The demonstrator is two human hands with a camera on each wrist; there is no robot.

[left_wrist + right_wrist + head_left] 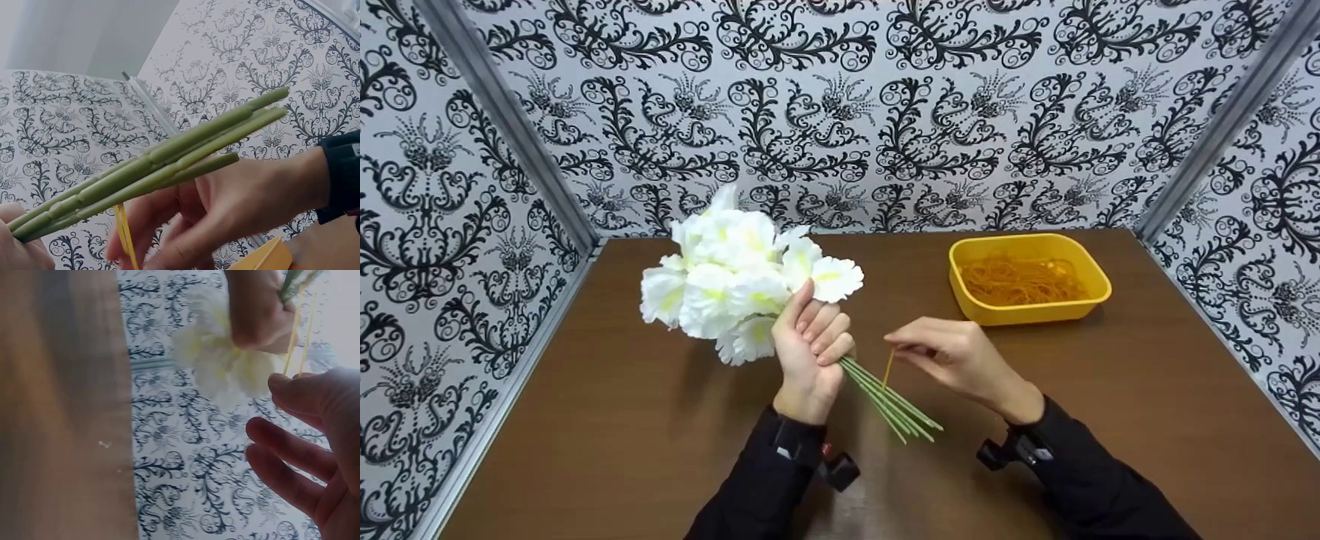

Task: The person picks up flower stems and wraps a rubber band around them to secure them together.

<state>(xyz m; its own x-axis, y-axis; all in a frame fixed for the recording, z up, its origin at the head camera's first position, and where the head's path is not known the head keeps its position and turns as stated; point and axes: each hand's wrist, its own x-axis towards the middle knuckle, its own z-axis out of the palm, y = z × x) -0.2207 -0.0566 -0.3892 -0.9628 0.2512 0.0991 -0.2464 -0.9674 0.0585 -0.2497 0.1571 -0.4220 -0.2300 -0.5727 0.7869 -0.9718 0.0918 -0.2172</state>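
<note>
My left hand (810,341) grips a bunch of white artificial flowers (735,274) by their green stems (889,401), holding it above the brown table (622,420). The stems (152,166) stick out down and to the right of the fist. My right hand (952,356) pinches a yellow rubber band (889,367) stretched taut beside the stems, just right of the left fist. In the right wrist view the rubber band (298,332) runs from my fingertips (281,385) up to the left hand (259,309), with the flowers (219,354) behind. The rubber band (125,233) hangs below the stems.
A yellow plastic tub (1027,277) holding several orange rubber bands (1020,281) sits at the back right of the table. Patterned black-and-white walls (840,112) enclose the table on three sides. Bare tabletop lies at the left and front right.
</note>
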